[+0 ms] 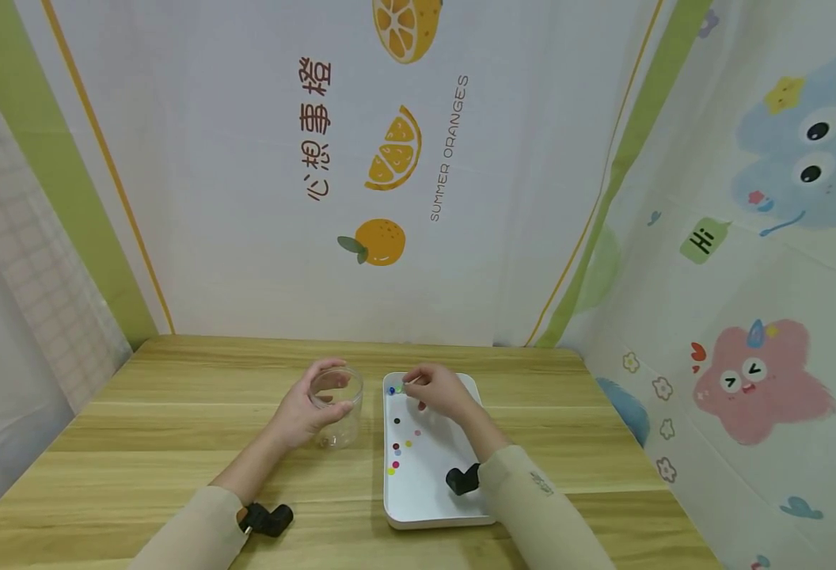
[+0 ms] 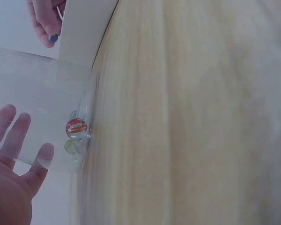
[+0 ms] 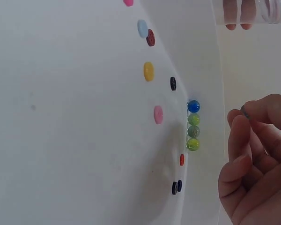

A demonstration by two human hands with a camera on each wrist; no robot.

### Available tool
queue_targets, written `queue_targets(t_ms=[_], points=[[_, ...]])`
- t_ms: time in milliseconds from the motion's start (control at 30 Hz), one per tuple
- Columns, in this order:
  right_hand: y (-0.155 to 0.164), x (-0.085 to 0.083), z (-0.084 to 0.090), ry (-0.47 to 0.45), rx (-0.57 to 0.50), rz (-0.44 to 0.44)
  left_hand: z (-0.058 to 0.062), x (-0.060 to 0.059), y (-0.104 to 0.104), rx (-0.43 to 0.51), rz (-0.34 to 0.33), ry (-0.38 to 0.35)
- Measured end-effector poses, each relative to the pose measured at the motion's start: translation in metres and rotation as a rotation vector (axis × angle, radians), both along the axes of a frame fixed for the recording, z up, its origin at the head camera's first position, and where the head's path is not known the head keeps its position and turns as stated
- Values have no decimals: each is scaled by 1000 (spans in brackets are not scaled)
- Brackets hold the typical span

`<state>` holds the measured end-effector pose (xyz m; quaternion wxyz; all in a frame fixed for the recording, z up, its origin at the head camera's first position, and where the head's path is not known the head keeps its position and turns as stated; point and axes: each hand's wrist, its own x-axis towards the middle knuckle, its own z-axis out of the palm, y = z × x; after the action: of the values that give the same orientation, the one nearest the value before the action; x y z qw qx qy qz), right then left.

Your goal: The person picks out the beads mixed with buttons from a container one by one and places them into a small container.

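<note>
My left hand (image 1: 298, 413) grips a clear plastic jar (image 1: 341, 427) that stands on the table left of the tray. Inside, at the bottom, lie a marble with orange-red swirls (image 2: 76, 129), a yellow-green marble (image 2: 70, 146) and a smaller pale one. Over the far end of the white tray (image 1: 432, 503), my right hand (image 1: 448, 391) pinches a small dark-blue round piece (image 2: 53, 38) between thumb and forefinger; I cannot tell whether it is a marble or a button. Several glass marbles, including a blue marble (image 3: 193, 106), line up against the tray's wall.
Scattered flat buttons lie in the tray, among them a yellow button (image 3: 149, 71), a pink button (image 3: 158, 115) and a black button (image 3: 173, 84). Wooden table (image 1: 176, 443) surrounds jar and tray. A printed curtain (image 1: 247, 261) hangs behind, another at the right.
</note>
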<state>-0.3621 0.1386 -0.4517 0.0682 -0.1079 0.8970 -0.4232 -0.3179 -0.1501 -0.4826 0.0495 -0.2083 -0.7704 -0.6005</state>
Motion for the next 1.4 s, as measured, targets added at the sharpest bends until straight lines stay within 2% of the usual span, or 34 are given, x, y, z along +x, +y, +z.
queue_targets(t_ms=[167, 433, 533, 1000, 1400], points=[[5, 1, 3, 0, -86, -17, 0, 0, 0, -6, 5, -1], [13, 5, 8, -22, -353, 14, 1, 0, 0, -6, 4, -4], [13, 6, 10, -23, -414, 24, 1, 0, 0, -6, 5, -7], [11, 11, 15, -46, -515, 64, 1, 0, 0, -4, 5, -7], [-7, 15, 25, -69, -573, 99, 2, 1, 0, 2, 4, -17]])
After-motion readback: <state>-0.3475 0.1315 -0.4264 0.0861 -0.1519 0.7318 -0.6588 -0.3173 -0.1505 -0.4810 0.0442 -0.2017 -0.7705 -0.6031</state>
